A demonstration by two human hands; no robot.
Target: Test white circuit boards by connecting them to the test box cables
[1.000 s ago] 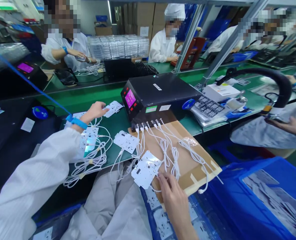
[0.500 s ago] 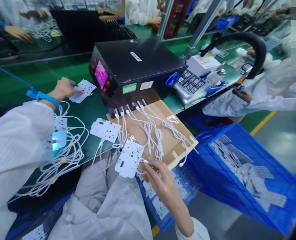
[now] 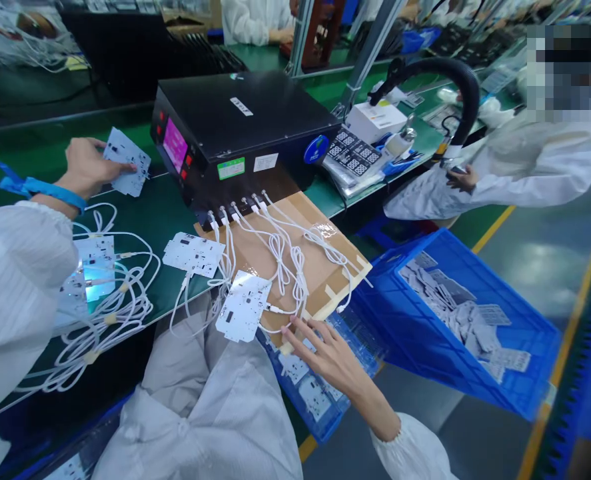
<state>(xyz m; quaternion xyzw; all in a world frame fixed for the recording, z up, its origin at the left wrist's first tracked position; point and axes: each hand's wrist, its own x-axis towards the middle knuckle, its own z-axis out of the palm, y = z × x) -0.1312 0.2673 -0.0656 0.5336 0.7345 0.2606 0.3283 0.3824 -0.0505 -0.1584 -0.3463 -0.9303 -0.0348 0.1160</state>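
Observation:
My left hand (image 3: 88, 163) grips a white circuit board (image 3: 126, 153) by its edge, tilted up off the bench left of the black box with a pink screen (image 3: 175, 145). My right hand (image 3: 328, 350) is open, fingers apart, just below a second white board (image 3: 245, 307) with a white cable (image 3: 278, 309) at its right side. This board lies at the bench edge, over my lap. Another cabled board (image 3: 194, 255) rests to its upper left. Beneath my left sleeve, boards with a lit patch (image 3: 98, 267) lie beside coiled white cables (image 3: 120, 313).
Several white cables run from the box over a cardboard sheet (image 3: 295, 233). Below it stands a blue tray (image 3: 320, 430) of boards. A large blue bin (image 3: 475, 393) with white boards is at right. A co-worker's hand (image 3: 462, 179) is beside a black hose (image 3: 468, 87).
My right hand has let go of the cable plug and its fingers have spread. My left hand has lifted its board off the bench and tilted it. The view has shifted right.

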